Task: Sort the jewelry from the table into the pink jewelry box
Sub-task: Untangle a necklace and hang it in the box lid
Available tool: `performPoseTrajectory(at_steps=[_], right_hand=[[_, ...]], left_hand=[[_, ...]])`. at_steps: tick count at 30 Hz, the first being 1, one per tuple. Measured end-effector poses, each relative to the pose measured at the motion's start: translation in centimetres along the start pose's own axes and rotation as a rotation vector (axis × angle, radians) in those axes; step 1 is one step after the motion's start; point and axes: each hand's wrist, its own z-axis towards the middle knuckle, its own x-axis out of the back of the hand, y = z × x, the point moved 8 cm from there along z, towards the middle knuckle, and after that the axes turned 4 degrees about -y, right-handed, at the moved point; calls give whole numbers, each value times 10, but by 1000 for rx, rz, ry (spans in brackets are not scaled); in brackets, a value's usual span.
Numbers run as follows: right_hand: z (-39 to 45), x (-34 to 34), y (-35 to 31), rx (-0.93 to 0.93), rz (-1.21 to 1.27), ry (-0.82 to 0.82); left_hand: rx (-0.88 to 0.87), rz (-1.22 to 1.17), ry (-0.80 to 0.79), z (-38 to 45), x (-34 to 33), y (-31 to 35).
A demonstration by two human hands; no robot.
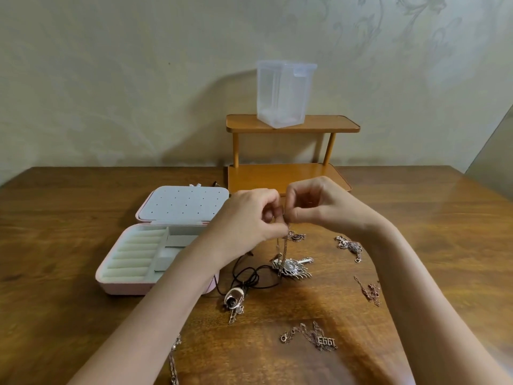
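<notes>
Two hands meet above the table: I see my left hand and right hand both pinching a thin chain that hangs just right of the open pink jewelry box, over the feathered pendant.
</notes>
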Motion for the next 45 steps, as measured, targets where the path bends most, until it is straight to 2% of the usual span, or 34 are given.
performPoseTrajectory(at_steps=[5,7,10,13,15,17,21,23,26,30,33,35,37,40,45], right_hand=[[2,-4,2,-5,-51,-15],[1,-3,0,10,-48,-17],[-1,-2,-3,4,-22,-59],[-4,-3,-6,-8,-28,-112],[-5,-2,-7,-2,-18,-105],[-5,-2,-5,-1,3,-75],[-1,-6,2,-46,-37,-58],[-1,-4,4,-58,-50,-51],[-3,-1,2,-52,-66,-54],[-1,-5,4,-85,-240,-100],[-2,3,3,-82,-361,-29],[-5,15,2,-75,-382,48],[-9,27,0,-44,-326,132],[-14,37,-2,4,-60,218],[-7,19,7,-60,390,157]], left_hand=[[-8,157,21,0,3,1],[-18,139,63,0,8,3],[49,-108,75,1,13,-5],[184,-419,-54,0,-3,-16],[243,-475,-145,-2,-12,-19],[193,-355,-175,-1,-11,-15],[65,148,-101,0,-6,-1],[16,179,-13,-1,-1,5],[78,-200,64,1,7,-8],[309,-725,-14,-2,-13,-24],[360,-825,-135,-4,-25,-21],[356,-796,-156,-4,-22,-22],[367,-656,-146,-4,-19,-30],[406,-467,-154,-5,-20,-43],[426,-477,-138,-4,-21,-52]])
